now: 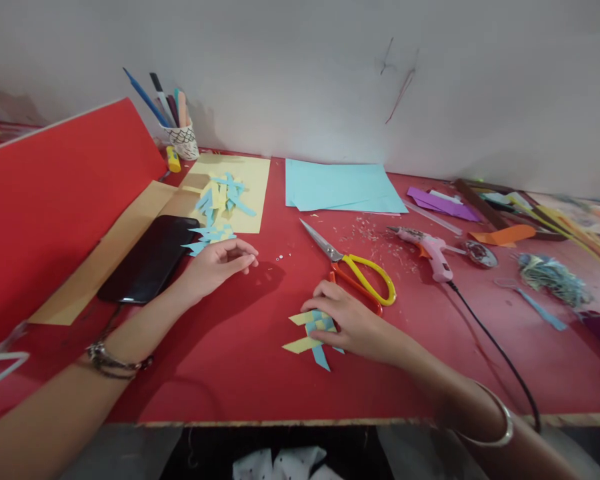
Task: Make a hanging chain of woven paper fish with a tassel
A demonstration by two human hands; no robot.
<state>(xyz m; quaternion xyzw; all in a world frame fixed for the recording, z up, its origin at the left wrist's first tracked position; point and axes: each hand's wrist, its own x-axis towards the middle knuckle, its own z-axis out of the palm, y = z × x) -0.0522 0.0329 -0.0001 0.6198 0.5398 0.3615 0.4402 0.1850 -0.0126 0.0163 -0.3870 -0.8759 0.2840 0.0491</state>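
Note:
My right hand (345,320) grips a small woven paper piece (320,322) by its edges, low over the red tabletop. Yellow and light blue strips make a checkered pattern on it, with pointed ends sticking out left and below. The palm hides its right side. Loosely curled, my left hand (225,263) hovers with no object visible in it. Just behind that hand lies a similar woven piece (207,237), partly covered by the wrist. Scissors (337,257) with one yellow and one orange-red handle lie beyond my right hand, blades pointing away to the left.
On the left are a black phone (153,257), a tilted red board (70,193) and a pen cup (183,139). More woven pieces (225,197) lie on cream paper (255,200). Blue sheets (343,183) are at the back. A corded pink glue gun (425,250) lies right, among scraps.

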